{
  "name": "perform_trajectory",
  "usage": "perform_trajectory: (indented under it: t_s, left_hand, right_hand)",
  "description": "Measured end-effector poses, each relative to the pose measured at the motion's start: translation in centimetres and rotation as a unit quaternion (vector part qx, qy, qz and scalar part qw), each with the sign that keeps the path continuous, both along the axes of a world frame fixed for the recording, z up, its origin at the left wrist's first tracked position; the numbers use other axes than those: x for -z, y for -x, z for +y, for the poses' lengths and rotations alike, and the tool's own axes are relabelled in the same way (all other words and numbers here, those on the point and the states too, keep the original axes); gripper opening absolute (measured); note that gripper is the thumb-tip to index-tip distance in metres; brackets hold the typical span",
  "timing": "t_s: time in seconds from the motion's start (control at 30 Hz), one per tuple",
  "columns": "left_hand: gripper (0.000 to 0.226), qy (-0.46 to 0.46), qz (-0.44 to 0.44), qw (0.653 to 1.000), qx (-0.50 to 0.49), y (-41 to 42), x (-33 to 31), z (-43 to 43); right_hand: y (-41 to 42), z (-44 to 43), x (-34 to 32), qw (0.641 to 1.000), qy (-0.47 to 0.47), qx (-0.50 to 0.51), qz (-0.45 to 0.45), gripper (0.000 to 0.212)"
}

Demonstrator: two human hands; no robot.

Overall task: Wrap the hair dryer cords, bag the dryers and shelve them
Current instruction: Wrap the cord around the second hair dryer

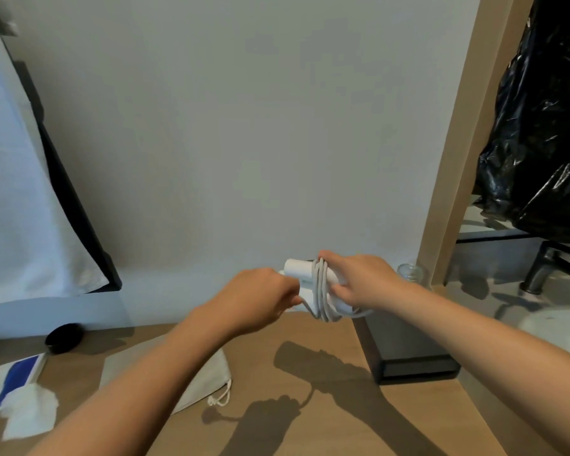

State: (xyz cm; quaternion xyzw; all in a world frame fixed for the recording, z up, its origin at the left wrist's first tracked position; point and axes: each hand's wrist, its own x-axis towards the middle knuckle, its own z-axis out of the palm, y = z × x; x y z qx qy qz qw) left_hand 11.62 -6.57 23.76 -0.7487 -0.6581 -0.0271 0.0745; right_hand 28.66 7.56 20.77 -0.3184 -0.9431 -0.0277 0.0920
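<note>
Both hands are raised above the wooden counter (326, 419), close to the pale wall, with a white plastic hair dryer (298, 269) between them. The right hand (359, 281) grips the hair dryer from the right: its fingers curl over the top of the body and its thumb presses the near side, so the white barrel sticks out to the left of the knuckles. A light grey cord (321, 291) is looped several times around the dryer's middle, just left of the right hand's fingers, and the loops hang a little below the body. The left hand (260, 297) is just beside the dryer on its left, fingers curled in, pinching a strand of the cord where it leaves the bottom of the loops. On the counter below and to the left of the hands, well apart from the dryer, a beige cloth drawstring bag (208, 373) lies flat, partly covered by the left forearm, its white string at its near right corner. A dark grey box (405, 350) stands on the counter under the right forearm.
</note>
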Motion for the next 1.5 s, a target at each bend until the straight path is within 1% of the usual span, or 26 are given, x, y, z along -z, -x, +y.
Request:
perform_trajectory:
  t_s: [0.1, 0.17, 0.27, 0.33, 0.4, 0.53, 0.67, 0.73, 0.87, 1.03, 1.23, 1.3, 1.43, 1.5]
  left_hand:
    - [0.024, -0.013, 0.029, 0.999, 0.032, 0.5, -2.0, 0.3]
    - [0.023, -0.038, 0.042, 0.996, 0.064, 0.8, -3.3, 0.5]
    - [0.023, -0.1, 0.036, 0.987, 0.121, 1.7, -4.7, 1.2]
    - [0.022, -0.108, 0.02, 0.985, 0.136, 2.3, -4.7, 1.8]
    - [0.022, -0.098, -0.018, 0.987, 0.127, 2.8, -4.4, 2.4]
    - [0.019, -0.048, -0.136, 0.984, 0.106, 3.9, -3.7, 3.4]
    - [0.014, -0.002, -0.244, 0.966, 0.089, 3.9, -3.4, 4.0]
    - [0.014, 0.017, -0.291, 0.954, 0.07, 4.0, -3.0, 4.4]
    - [0.016, 0.045, -0.346, 0.936, 0.05, 4.5, -2.2, 5.0]
    - [0.019, 0.075, -0.362, 0.929, 0.038, 4.5, -1.6, 5.8]
    - [0.019, 0.101, -0.348, 0.931, 0.039, 4.1, -1.4, 6.6]
    - [0.018, 0.109, -0.341, 0.933, 0.045, 3.6, -1.6, 6.8]
    - [0.009, 0.129, -0.308, 0.94, 0.069, 1.5, -1.9, 7.6]
    - [0.009, 0.134, -0.292, 0.944, 0.074, 0.9, -2.1, 8.0]
  right_hand:
    - [-0.1, -0.9, 0.6, 0.997, -0.018, -0.048, -0.05, 0.048]
    - [-0.1, -1.8, 1.0, 0.993, -0.027, -0.081, -0.081, 0.047]
    - [-0.3, -3.0, 1.5, 0.985, -0.03, -0.125, -0.113, 0.052]
    - [-0.6, -3.8, 1.5, 0.985, -0.012, -0.137, -0.106, 0.055]
    - [-1.0, -4.6, 1.4, 0.985, 0.0, -0.148, -0.083, 0.056]
    - [-1.7, -5.9, 0.2, 0.985, 0.001, -0.167, -0.038, 0.055]
    - [-2.0, -6.8, -0.6, 0.985, -0.006, -0.17, -0.024, 0.056]
    - [-2.1, -7.2, -0.5, 0.987, 0.009, -0.161, -0.015, 0.058]
    - [-2.2, -7.7, -0.7, 0.989, 0.043, -0.137, 0.019, 0.067]
    - [-2.5, -8.1, -0.8, 0.991, 0.057, -0.111, 0.05, 0.078]
    - [-2.6, -8.1, -0.7, 0.992, 0.052, -0.104, 0.043, 0.081]
    - [-2.6, -8.2, -0.7, 0.993, 0.048, -0.101, 0.037, 0.078]
    - [-2.0, -8.6, -0.5, 0.992, 0.048, -0.111, 0.031, 0.063]
    - [-1.7, -8.7, -0.2, 0.992, 0.058, -0.109, 0.033, 0.064]
